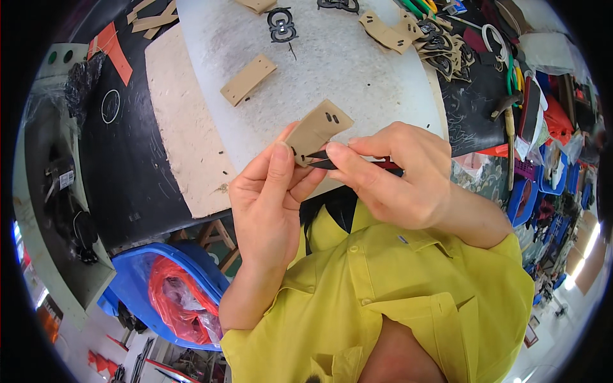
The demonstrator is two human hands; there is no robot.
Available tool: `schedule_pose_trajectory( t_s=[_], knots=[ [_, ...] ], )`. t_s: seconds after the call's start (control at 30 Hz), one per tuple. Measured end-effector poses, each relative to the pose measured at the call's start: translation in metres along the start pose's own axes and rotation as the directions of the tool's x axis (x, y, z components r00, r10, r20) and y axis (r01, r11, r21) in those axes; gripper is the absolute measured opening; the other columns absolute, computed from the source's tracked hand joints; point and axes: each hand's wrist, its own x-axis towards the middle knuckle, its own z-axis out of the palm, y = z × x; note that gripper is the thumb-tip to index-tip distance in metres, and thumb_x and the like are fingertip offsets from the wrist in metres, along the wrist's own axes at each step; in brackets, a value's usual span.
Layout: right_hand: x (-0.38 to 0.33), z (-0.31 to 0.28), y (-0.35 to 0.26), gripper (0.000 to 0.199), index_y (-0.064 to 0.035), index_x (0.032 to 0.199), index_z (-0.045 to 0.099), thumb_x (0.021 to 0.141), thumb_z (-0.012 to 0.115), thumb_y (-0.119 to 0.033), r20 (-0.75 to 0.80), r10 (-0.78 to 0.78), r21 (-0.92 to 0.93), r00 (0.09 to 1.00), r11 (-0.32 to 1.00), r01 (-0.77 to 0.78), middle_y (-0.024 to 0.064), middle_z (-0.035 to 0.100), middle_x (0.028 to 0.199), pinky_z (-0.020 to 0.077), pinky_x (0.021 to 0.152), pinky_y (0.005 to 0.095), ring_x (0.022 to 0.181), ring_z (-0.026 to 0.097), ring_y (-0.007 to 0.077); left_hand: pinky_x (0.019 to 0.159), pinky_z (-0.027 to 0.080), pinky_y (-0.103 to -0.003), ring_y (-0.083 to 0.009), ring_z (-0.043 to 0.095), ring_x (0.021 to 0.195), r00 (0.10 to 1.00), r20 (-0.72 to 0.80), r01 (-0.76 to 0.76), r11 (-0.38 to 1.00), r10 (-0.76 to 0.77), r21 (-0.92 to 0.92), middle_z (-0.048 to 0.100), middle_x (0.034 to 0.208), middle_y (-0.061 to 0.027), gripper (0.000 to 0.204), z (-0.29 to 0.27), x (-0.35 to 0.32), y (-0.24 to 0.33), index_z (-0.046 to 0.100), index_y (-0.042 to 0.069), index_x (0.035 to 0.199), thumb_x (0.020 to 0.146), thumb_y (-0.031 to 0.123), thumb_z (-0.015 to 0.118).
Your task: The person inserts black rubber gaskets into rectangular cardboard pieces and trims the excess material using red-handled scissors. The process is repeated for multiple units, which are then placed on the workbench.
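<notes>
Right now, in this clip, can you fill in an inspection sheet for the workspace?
Surface: white scuffed cutting board on a black table.
Job's things: tan slotted leather tab pinched in left hand; dark red-handled tool in right hand, tip at the tab.
Clutter: loose tan leather tabs, black figure-eight leather cutouts, hand tools at the right edge.
Hands: both closed on their items.
Cables: nothing seen.
Surroundings: blue bin with a red bag below the table.
</notes>
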Motion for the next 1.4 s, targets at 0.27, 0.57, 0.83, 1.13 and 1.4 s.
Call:
schedule_pose_trajectory(
  t_s=[0.27, 0.57, 0.83, 1.13, 1.4],
  knots=[
    [0.001, -0.009, -0.007, 0.014, -0.0032, 0.081, 0.067, 0.067, 0.070, -0.007, 0.190, 0.275, 0.085, 0.943, 0.952, -0.294, 0.0056, 0.058, 0.068, 0.0402, 0.040, 0.0239, 0.050, 0.054, 0.0153, 0.080, 0.054, -0.029, -0.0180, 0.062, 0.091, 0.981, -0.061, -0.166, 0.960, 0.184, 0.224, 0.061, 0.106, -0.0174, 0.030, 0.015, -0.005, -0.007, 0.052, -0.008, 0.118, 0.092, 0.008, 0.050],
    [0.005, -0.023, 0.010, 0.014, -0.0008, 0.090, 0.066, 0.083, 0.065, -0.013, 0.591, 0.454, 0.358, 0.667, 0.593, -0.721, 0.0057, 0.062, 0.073, 0.0307, 0.042, 0.0169, 0.043, 0.039, 0.0042, 0.080, 0.054, -0.033, -0.0249, 0.064, 0.089, 0.808, 0.153, -0.529, 0.585, 0.570, 0.614, 0.062, 0.100, -0.0207, 0.025, 0.013, -0.002, -0.007, 0.055, -0.012, 0.111, 0.090, 0.000, 0.049],
    [0.009, -0.045, 0.061, 0.027, -0.0015, 0.103, 0.063, 0.083, 0.065, -0.019, 0.291, 0.808, 0.665, 0.513, 0.214, -0.715, 0.0000, 0.060, 0.071, 0.0297, 0.043, 0.0173, 0.049, 0.040, 0.0012, 0.069, 0.051, -0.034, -0.0264, 0.063, 0.085, 0.474, 0.732, -0.804, -0.097, 0.490, 0.586, 0.065, 0.094, -0.0137, 0.027, 0.028, 0.071, 0.015, 0.065, 0.002, 0.097, 0.070, -0.004, 0.065],
    [0.012, -0.048, 0.101, 0.016, -0.0023, 0.092, 0.067, 0.080, 0.066, -0.013, -0.271, 0.568, 0.041, 0.777, 0.814, -0.580, 0.0049, 0.061, 0.088, 0.0390, 0.052, 0.0186, 0.056, 0.048, 0.0049, 0.067, 0.047, -0.032, -0.0266, 0.057, 0.077, 0.327, 0.865, -0.760, -0.438, 0.381, 0.480, 0.062, 0.084, -0.0113, 0.027, 0.052, 0.176, 0.032, 0.064, 0.003, 0.098, 0.073, -0.006, 0.059],
    [0.033, -0.021, 0.062, 0.015, -0.0014, 0.089, 0.067, 0.080, 0.068, -0.013, 0.035, 0.692, 0.485, 0.721, 0.619, -0.617, -0.0014, 0.058, 0.066, 0.0357, 0.045, 0.0179, 0.054, 0.046, 0.0027, 0.058, 0.048, -0.025, -0.0177, 0.059, 0.065, 0.625, 0.562, -0.671, 0.003, 0.542, 0.742, 0.062, 0.073, -0.0077, 0.018, 0.062, 0.094, 0.032, 0.065, 0.002, 0.091, 0.075, -0.006, 0.063]
  ],
)
